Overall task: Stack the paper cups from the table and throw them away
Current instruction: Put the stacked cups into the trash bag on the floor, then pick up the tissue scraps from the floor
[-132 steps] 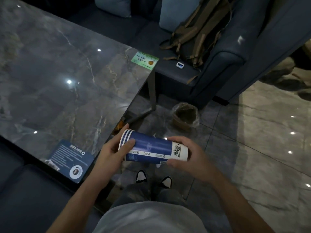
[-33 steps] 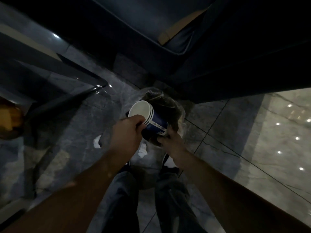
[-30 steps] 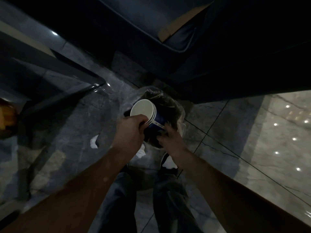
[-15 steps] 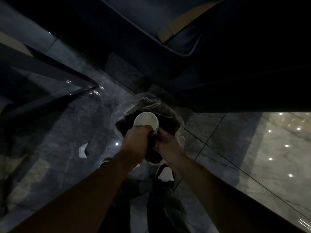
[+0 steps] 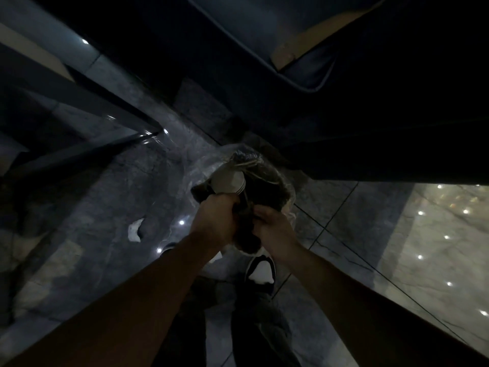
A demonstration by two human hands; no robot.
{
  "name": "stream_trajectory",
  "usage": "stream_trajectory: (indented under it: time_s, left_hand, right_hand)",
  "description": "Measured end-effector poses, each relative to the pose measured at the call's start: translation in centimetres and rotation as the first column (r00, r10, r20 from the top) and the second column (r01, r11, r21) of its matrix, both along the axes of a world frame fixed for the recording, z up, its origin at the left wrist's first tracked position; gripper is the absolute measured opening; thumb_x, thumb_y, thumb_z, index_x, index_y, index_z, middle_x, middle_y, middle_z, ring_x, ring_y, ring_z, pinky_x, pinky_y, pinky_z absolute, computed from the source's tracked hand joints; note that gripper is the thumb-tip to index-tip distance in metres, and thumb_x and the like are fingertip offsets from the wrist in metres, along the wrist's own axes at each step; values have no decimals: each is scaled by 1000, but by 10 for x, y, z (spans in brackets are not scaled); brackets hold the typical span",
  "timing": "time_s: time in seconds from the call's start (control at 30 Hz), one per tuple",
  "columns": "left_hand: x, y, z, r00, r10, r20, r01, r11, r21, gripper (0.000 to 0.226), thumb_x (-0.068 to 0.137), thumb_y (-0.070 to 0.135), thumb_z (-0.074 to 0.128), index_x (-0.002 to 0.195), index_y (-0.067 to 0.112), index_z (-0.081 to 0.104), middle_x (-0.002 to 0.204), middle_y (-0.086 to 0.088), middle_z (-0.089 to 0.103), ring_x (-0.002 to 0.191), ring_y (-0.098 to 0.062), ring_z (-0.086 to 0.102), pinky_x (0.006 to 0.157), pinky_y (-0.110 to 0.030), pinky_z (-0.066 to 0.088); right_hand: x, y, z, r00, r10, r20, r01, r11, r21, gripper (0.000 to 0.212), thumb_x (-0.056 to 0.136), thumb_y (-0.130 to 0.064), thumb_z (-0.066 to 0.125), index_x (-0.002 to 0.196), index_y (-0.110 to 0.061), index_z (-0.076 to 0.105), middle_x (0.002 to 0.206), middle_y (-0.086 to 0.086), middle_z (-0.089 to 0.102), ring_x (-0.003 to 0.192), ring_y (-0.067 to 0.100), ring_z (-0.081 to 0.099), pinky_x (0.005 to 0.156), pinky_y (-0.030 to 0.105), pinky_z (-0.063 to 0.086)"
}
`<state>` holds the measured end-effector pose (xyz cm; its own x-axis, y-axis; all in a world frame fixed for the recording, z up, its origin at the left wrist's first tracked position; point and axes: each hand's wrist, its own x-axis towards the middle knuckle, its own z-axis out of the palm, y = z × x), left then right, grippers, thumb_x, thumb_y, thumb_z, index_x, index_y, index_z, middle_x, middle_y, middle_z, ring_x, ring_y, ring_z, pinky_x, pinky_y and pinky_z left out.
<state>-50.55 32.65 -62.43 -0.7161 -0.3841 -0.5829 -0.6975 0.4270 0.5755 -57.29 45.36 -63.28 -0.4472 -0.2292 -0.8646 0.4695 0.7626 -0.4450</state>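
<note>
Two hands meet over the bin (image 5: pixel 287 193) on the floor (image 5: pixel 357 234), which is lined with a thin clear bag. Your left hand (image 5: pixel 215 221) is clenched around the cups (image 5: pixel 228 181), whose rims sit in the bin's mouth, tilted. Your right hand (image 5: pixel 270 229) is at the stack's lower end; whether its grip is closed there, you cannot tell in this dim light. Let go while the stack leans and it may tip over the rim, or snag the liner and drag it.
</note>
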Motion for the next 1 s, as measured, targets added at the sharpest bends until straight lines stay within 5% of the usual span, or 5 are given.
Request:
stream_trajectory:
  time_s: [0.1, 0.23, 0.47, 0.63, 1.0]
  left_hand:
    - [19, -6, 19, 997, 23, -68, -23, 1000, 8, 11, 85, 10, 63, 89, 8, 73, 84, -10, 75, 77, -26, 70, 66, -27, 50]
    - [47, -17, 48, 998, 59, -16, -59, 998, -25, 9, 89, 13, 60, 87, 14, 69, 79, 2, 70, 70, -11, 63, 62, -20, 45]
    - [102, -39, 98, 994, 107, -2, -107, 992, -69, 8, 87, 12, 64, 80, 15, 67, 78, -1, 71, 70, -15, 64, 66, -28, 50]
    - [141, -38, 126, 980, 179, 83, -170, 979, -109, 7, 89, 12, 61, 86, 14, 67, 82, -2, 65, 72, -19, 61, 67, -24, 45]
    - [271, 40, 133, 902, 412, 125, -384, 901, -202, 6, 82, 18, 62, 79, 19, 67, 77, -7, 74, 75, -30, 70, 65, -31, 51]
  right_hand:
    - [3, 0, 19, 999, -18, -49, 19, 999, 26, 23, 94, 2, 53, 94, -20, 61, 106, 5, 63, 115, 31, 61, 101, 47, 51]
    - [10, -3, 57, 921, 212, -327, -199, 977, 71, 10, 91, -10, 62, 93, -11, 71, 88, -1, 67, 83, 11, 62, 64, 11, 44]
    - [37, -12, 102, 870, 232, -435, -247, 969, 22, 19, 83, -21, 74, 72, -22, 58, 67, -6, 64, 65, 11, 64, 61, 25, 50]
    - [64, -11, 133, 836, 262, -483, -290, 957, 17, 13, 87, -18, 68, 80, -20, 58, 73, -7, 61, 66, 5, 57, 59, 8, 43]
    - [125, 45, 128, 751, 467, -466, -516, 856, 25, 9, 89, -11, 62, 81, -12, 66, 80, 6, 71, 75, 22, 67, 71, 36, 56]
